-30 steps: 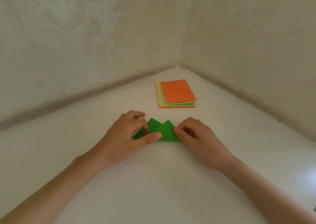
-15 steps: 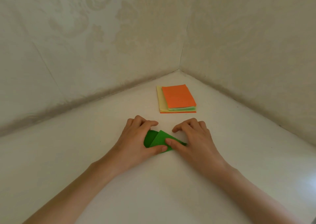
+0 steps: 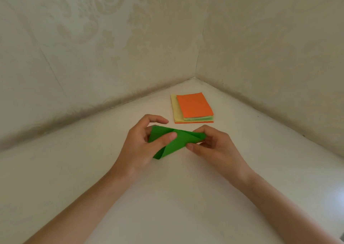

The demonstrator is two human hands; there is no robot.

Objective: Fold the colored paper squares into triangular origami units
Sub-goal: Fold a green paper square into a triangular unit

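Observation:
A green folded paper [image 3: 176,141] is held just above the white table between both hands. My left hand [image 3: 141,147] grips its left part, thumb pressed on top and fingers curled behind it. My right hand [image 3: 214,147] pinches the paper's right corner between thumb and fingers. The paper is bent over on itself, with a loose rounded fold at its lower left end.
A stack of colored paper squares [image 3: 193,107], orange on top with yellow and light green below, lies on the white table [image 3: 167,197] behind the hands, near the corner where two patterned walls [image 3: 111,48] meet.
The green paper lay flat with two peaks and both hands pressing it. It has since been folded in half and lifted off the table, now held in both hands.

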